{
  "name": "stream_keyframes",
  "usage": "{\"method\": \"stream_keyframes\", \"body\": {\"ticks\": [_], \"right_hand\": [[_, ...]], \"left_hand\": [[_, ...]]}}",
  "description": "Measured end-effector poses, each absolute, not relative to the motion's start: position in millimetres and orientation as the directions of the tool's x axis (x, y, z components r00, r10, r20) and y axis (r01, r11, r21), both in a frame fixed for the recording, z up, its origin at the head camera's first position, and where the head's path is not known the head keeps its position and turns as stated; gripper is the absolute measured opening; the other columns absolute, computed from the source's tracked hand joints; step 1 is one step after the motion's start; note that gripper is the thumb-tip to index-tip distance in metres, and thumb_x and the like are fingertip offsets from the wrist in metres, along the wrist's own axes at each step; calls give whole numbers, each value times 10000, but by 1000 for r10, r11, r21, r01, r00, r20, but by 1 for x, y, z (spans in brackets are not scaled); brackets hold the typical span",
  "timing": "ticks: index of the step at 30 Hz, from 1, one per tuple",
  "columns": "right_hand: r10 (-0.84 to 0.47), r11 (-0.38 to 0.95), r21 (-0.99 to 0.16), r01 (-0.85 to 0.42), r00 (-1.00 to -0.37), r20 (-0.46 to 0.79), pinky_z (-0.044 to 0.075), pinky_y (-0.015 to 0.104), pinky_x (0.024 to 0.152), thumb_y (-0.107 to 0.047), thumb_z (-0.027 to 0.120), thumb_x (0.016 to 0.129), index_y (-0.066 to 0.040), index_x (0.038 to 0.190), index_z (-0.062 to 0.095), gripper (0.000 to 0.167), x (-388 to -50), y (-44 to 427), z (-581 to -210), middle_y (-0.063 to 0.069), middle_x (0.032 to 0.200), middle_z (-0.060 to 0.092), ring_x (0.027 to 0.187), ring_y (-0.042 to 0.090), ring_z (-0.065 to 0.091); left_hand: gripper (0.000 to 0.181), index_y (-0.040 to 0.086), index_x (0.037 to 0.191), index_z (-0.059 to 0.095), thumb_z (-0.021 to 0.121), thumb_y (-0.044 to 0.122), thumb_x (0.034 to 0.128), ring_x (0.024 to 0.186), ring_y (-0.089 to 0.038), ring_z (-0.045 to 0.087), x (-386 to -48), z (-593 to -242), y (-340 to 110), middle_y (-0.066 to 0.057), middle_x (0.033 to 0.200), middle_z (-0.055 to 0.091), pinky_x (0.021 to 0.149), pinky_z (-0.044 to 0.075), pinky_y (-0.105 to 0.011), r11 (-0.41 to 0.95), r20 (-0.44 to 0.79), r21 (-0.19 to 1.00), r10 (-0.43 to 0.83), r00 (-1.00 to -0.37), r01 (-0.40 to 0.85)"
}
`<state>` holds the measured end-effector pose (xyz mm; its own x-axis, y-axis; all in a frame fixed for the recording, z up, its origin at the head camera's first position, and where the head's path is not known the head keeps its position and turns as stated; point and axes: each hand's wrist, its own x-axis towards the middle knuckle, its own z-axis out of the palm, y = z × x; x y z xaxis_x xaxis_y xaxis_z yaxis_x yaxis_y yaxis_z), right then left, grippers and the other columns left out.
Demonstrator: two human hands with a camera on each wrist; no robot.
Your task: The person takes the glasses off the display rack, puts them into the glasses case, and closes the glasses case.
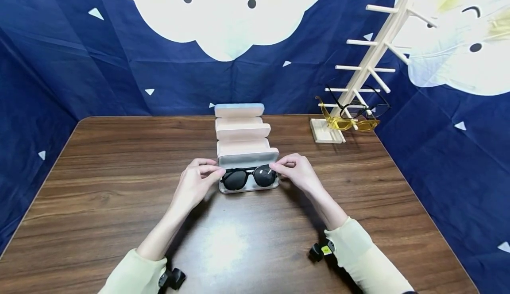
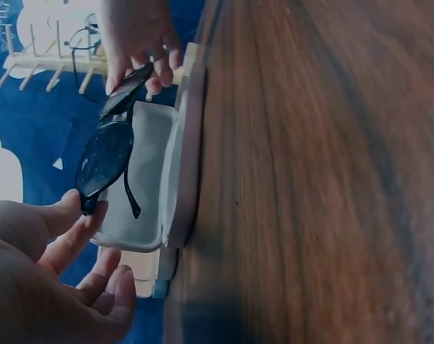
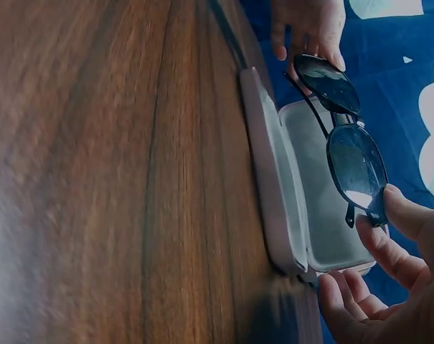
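Black sunglasses (image 1: 235, 180) are held level over the front compartment of a multi-part glasses case (image 1: 244, 131). My left hand (image 1: 196, 182) pinches one end of the frame between thumb and finger. At the other end, my right hand (image 1: 299, 172) pinches the frame the same way. In the left wrist view the sunglasses (image 2: 105, 158) are above the grey lining (image 2: 146, 172), with a temple folded behind the lenses. The right wrist view shows the same sunglasses (image 3: 356, 165) between both hands, above the compartment's lining (image 3: 310, 143).
A wooden rack (image 1: 362, 70) with pegs stands at the back right, holding black-framed glasses (image 1: 354, 108) and yellow glasses (image 1: 338, 123). The case's other lined compartments extend toward the back edge of the wooden table (image 1: 119, 165). Blue cloth (image 1: 119, 72) hangs behind and beside the table.
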<state>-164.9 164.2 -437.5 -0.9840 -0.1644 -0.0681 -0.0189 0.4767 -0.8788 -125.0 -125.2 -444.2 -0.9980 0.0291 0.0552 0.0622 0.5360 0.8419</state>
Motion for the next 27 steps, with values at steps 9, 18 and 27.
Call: {"method": "stream_keyframes", "body": {"ticks": [9,18,27], "right_hand": [[-167,488,-872,36,-977,-134,426,198,611,-232,794,900,11,898,780,244,-177,161,-443,-66,672,646,635,50,510],[-163,529,-847,55,-973,-165,330,215,576,-278,792,903,8,839,758,295,-183,162,-448,-118,537,452,574,76,431],[-178,521,-849,88,-962,-209,297,209,544,-225,773,923,46,855,741,281,-187,163,-451,-78,530,443,543,85,418]], "left_hand": [[249,79,1029,827,760,300,935,1191,-346,633,-137,-448,-131,-162,1253,695,983,478,-487,607,46,794,12,-999,44],[293,50,995,827,782,328,914,1195,-340,629,-147,-453,-131,-156,1229,713,1019,467,-501,630,23,776,13,-1000,26],[284,65,961,835,796,337,891,1177,-327,647,-151,-454,-130,-132,1189,743,1011,481,-486,670,7,742,30,-1000,25]]}}
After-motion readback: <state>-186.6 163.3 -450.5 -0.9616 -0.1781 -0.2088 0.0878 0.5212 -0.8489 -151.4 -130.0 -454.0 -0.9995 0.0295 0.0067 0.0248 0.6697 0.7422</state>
